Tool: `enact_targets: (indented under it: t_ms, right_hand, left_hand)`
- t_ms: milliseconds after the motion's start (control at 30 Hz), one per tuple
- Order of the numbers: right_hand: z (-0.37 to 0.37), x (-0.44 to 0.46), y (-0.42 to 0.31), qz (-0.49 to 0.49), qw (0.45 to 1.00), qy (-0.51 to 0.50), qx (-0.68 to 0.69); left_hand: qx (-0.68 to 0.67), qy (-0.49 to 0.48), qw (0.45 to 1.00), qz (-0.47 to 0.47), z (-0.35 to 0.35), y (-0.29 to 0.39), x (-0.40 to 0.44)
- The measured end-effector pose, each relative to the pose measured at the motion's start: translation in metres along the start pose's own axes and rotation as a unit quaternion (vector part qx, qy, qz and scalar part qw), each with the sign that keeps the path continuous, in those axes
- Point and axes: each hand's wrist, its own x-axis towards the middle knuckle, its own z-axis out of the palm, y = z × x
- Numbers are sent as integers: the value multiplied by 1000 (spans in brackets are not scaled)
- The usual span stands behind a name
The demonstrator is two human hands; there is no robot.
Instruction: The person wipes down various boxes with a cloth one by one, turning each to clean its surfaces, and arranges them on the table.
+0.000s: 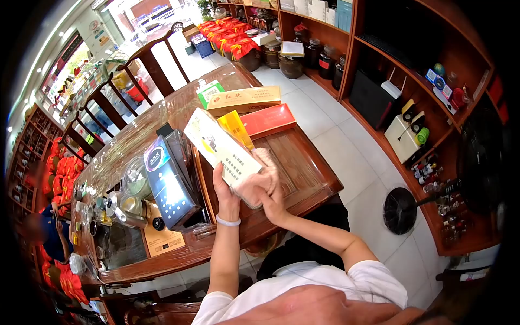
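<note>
A long white carton [216, 149] with dark printed characters is tilted in front of me above the table. My left hand [226, 196], with a pale bangle at the wrist, grips its near left edge, the thumb lying along the side. Bunched in my right hand [274, 207] is a pink cloth [250, 190], pressed against the carton's near end and right corner. The cloth hides some of the right fingers. Just beyond the carton lie a yellow box [236, 128], a red box [269, 119] and a tan box [244, 99].
The wooden table [317, 176] also bears a dark blue box [169, 181], a green-and-white box [209, 92] and a metal kettle [130, 215]. Chairs [154, 67] line its far side. At right are a black fan [400, 211] and shelves [346, 49]. Another person [53, 235] is at far left.
</note>
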Motion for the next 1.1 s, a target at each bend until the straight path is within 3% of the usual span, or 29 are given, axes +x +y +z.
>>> enact_targets:
  t_ms: [200, 267, 400, 500, 567, 633, 700, 733, 900, 1100]
  right_hand:
    - [11, 2, -17, -48, 997, 49, 40]
    - [0, 20, -18, -10, 993, 96, 60]
    - [-26, 60, -37, 17, 985, 134, 104]
    - [-40, 73, -65, 126, 985, 34, 109]
    - [-40, 72, -72, 132, 987, -3, 91]
    - [-41, 74, -76, 139, 987, -41, 74]
    - [-39, 77, -77, 57, 998, -24, 15]
    - [-44, 81, -80, 86, 994, -5, 62]
    - [-54, 96, -84, 24, 997, 27, 62]
    - [-31, 94, -80, -35, 998, 51, 18]
  left_hand:
    - [73, -9, 996, 46, -1, -11, 0]
    - [76, 2, 994, 83, 21, -8, -5]
    - [104, -21, 993, 47, 19, -8, -7]
    - [106, -55, 993, 1, 11, -9, -4]
    - [115, -52, 992, -11, 10, -8, -4]
    - [135, -90, 983, -87, 12, -5, -4]
    - [201, -104, 966, -128, 15, -9, -10]
    - [210, -112, 961, -138, 16, -11, -11]
    - [229, -143, 949, -161, 25, -18, -16]
    - [295, -41, 952, -64, 21, -32, -15]
